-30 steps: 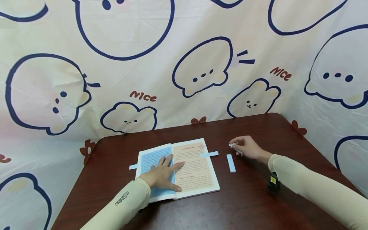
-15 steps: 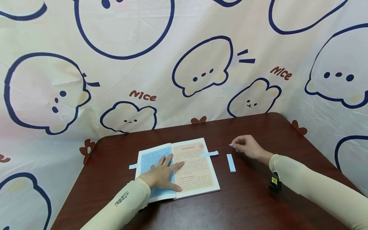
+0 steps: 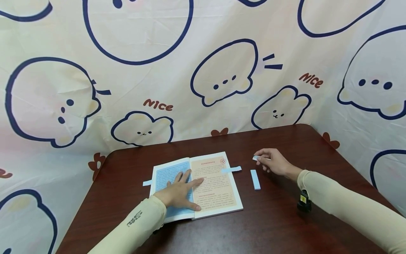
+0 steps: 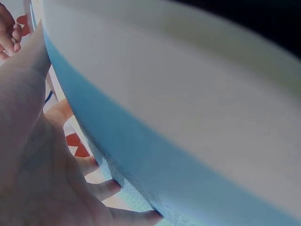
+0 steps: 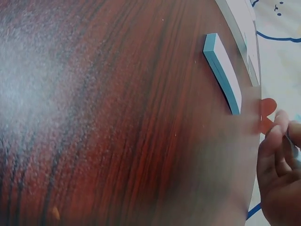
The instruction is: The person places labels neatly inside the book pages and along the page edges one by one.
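Note:
An open book (image 3: 219, 190) lies on the table, with a blue left page and a beige right page. My left hand (image 3: 177, 193) rests across the middle of it, fingers spread; in the left wrist view the fingertips (image 4: 113, 186) touch the printed blue page. To the right of the book, my right hand (image 3: 275, 163) pinches a small pale blue sticky note (image 3: 255, 158) between thumb and fingers, above the table. Most of that note is hidden by the fingers. Just below this hand lies a narrow pad of blue sticky notes (image 3: 255, 180), its thickness showing in the right wrist view.
One pale blue strip (image 3: 235, 169) sticks out past the book's right edge, another strip (image 3: 147, 183) past its left. The dark wooden table (image 3: 279, 218) meets a cartoon-print cloth (image 3: 222, 116) at the back and sides.
My right hand has turned the sticky note in its fingers, so a flat face shows now at the fingertips. The left hand, book and pad have stayed in place.

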The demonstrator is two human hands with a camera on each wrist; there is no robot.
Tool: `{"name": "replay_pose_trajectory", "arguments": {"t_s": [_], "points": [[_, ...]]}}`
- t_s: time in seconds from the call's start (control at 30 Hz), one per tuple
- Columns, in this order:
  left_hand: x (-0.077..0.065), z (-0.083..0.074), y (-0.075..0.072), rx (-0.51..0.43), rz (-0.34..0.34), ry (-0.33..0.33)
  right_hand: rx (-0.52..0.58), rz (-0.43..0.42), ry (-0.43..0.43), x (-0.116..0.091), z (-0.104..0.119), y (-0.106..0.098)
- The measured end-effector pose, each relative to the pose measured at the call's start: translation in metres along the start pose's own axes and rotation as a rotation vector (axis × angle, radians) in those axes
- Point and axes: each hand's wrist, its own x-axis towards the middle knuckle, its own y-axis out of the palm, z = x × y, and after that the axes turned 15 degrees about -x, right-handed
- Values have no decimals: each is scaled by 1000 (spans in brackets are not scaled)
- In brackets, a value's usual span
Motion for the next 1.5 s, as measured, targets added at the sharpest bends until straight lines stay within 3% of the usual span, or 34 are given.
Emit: {"name": "replay_pose_trajectory", "arguments": {"t_s": [0.1,0.2,0.37,0.53,0.83,1.13,1.5], "points": [[0,0,0,-3,0,-1,-28,20,7,1,0,0],[1,1,0,-5,1,-4,-69,37,-38,1,-1,0],[1,1,-1,-3,0,-3,-171,18,-113,2,-4,0],[2,1,-1,0,1,-6,-248,12,-123,4,-2,1],[5,2,-3,12,7,-2,-190,86,-80,7,7,1],[6,2,-3,16,6,-8,-210,123,-179,4,20,8],[3,1,-1,8,5,-14,-186,200,-194,-5,35,32]]}}
